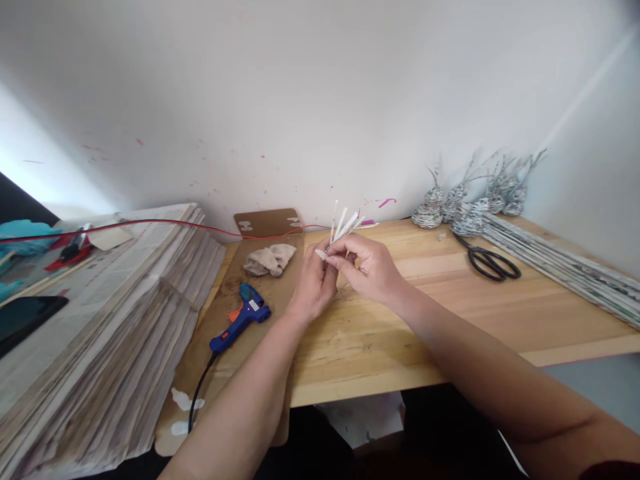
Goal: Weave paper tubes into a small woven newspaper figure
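Note:
Close together above the table, both hands work on a small bunch of white paper strips [346, 227] that fan out upward toward the wall. My left hand [313, 287] is wrapped round their lower part, which the fingers mostly hide. Pressed against it, my right hand [369, 267] pinches with thumb and forefinger at a white strip end beside the left thumb. A blue glue gun [243, 320] lies on a brown board [240, 380] left of my left hand, and a crumpled beige cloth [270, 259] rests behind it.
A tall stack of newspapers [150, 320] stands at left, with a phone [30, 317] on it. At right lie black scissors [487, 261], long rolled-paper rods [560, 267] and several woven paper figures [429, 208]. A red cable [200, 225] runs along the wall. The wooden table's front edge [360, 392] is near me.

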A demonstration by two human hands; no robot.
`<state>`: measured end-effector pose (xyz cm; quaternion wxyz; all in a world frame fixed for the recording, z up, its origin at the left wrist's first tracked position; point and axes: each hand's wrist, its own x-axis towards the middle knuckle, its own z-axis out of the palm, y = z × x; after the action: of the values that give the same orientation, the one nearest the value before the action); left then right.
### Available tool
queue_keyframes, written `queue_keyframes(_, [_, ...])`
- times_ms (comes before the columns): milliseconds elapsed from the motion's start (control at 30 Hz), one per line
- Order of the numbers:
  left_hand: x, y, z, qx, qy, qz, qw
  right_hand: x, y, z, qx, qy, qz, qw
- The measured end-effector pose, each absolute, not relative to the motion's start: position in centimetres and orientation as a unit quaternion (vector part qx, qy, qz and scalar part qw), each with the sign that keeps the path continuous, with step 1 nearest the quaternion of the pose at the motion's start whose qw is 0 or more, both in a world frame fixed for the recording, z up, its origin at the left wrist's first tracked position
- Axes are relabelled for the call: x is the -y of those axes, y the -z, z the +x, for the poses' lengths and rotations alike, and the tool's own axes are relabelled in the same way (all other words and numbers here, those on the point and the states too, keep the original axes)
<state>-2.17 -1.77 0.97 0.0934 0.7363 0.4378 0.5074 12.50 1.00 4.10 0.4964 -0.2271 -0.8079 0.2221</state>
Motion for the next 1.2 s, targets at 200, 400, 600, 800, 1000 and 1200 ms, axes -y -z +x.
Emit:
queue_keyframes(200, [2.1, -1.5, -2.4, -0.421, -0.498, 0.731, 0.200, -1.2, -4.8, 13.2, 0.763, -0.322, -0.294, 0.478])
queue_keyframes(400, [1.7, -1.4, -2.3, -0.444, -0.506, 0.719, 0.175, -1.7, -4.7, 13.5, 0.746, -0.339, -0.299, 0.490])
queue_keyframes(600, [1.7, -1.4, -2.0, -0.446, -0.515, 0.714, 0.163, -1.2, -4.7, 13.4, 0.758, -0.293, -0.294, 0.502])
queue_keyframes(800, [1.7, -1.3, -1.9, -0.452, -0.517, 0.714, 0.135, -0.9, -4.4, 13.0, 0.771, -0.256, -0.307, 0.495])
queue_keyframes(1000, [1.8, -1.4, -1.5, -0.463, -0.521, 0.700, 0.156, -1.6, -4.3, 13.2, 0.742, -0.324, -0.296, 0.506])
queue_keyframes(1200, [2.0, -1.6, -1.4, -0.489, -0.570, 0.629, 0.202, -1.6, -4.4, 13.3, 0.748, -0.334, -0.299, 0.490])
